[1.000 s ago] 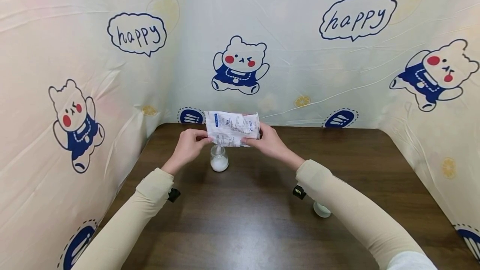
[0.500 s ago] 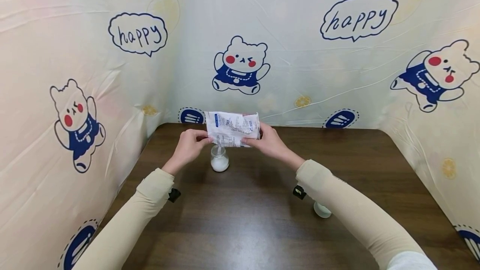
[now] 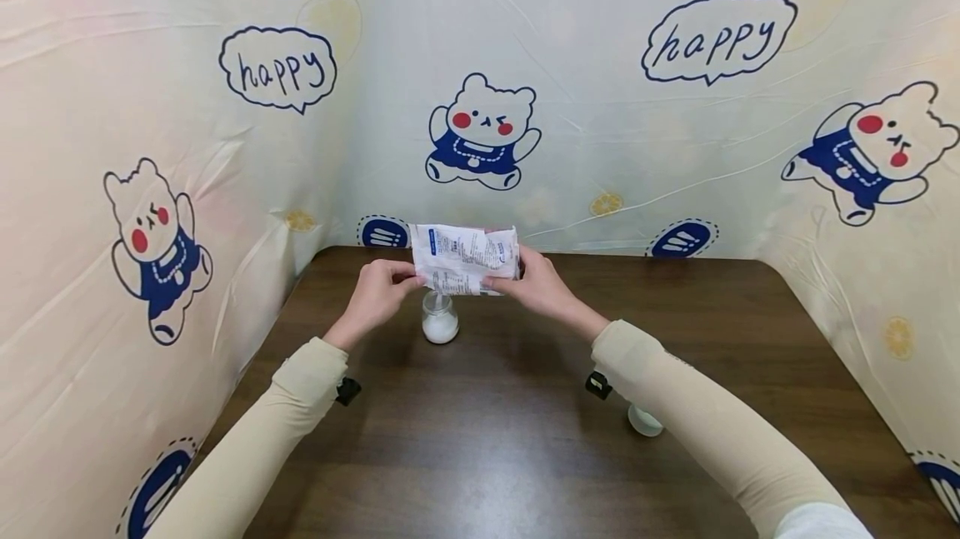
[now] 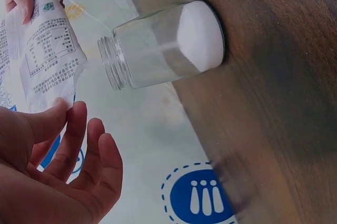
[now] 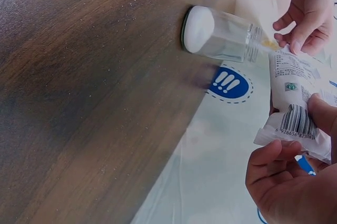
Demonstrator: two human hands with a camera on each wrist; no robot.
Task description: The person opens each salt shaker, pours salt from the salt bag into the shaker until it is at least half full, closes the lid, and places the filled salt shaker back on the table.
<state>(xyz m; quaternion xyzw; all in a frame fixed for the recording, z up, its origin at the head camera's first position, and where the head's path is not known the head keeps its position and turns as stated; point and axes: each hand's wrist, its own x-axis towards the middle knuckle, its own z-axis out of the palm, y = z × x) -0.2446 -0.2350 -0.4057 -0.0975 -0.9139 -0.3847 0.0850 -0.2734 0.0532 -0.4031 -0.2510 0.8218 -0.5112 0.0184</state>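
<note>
A white printed packet (image 3: 465, 260) is held sideways over a clear glass jar (image 3: 440, 324) in the head view. My left hand (image 3: 378, 296) pinches the packet's lower corner beside its torn opening between thumb and forefinger; the other fingers are loosely bent. With thumb and fingers, my right hand (image 3: 543, 282) grips the packet's other end, near the barcode (image 5: 297, 121). Fine white grains run from the opening into the jar's threaded mouth (image 4: 112, 62). White grains (image 4: 200, 37) fill the bottom part of the upright jar, which has no lid on.
The jar stands on a dark brown wooden table (image 3: 480, 439). Half hidden under the right forearm is a small pale glass container (image 3: 645, 421). Tiny white specks dot the tabletop in the right wrist view. A printed cloth (image 3: 585, 106) hangs behind and along both sides.
</note>
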